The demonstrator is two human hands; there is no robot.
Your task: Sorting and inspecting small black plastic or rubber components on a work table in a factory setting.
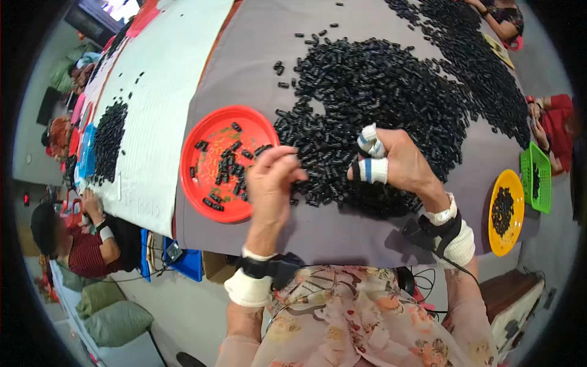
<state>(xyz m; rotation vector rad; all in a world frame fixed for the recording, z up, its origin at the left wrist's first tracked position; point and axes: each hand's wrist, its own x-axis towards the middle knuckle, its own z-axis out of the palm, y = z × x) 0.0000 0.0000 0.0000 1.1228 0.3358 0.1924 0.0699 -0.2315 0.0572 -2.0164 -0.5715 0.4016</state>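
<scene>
My left hand is over the right rim of a red round plate, its fingers bent together toward the pile and a little blurred. Whatever they may hold is hidden. Short black cylindrical pieces lie loose in the plate. Above the near part of a big heap of the same black pieces is my right hand. White finger covers with blue stripes wrap its thumb and forefinger. Its fingers are curled in, and I cannot see what is between them. Both wrists wear white cuffs with black straps.
A grey cloth covers the table. At right stand a yellow plate and a green basket, both holding black pieces. Left is a white-covered table with another pile. Other people sit at left and right.
</scene>
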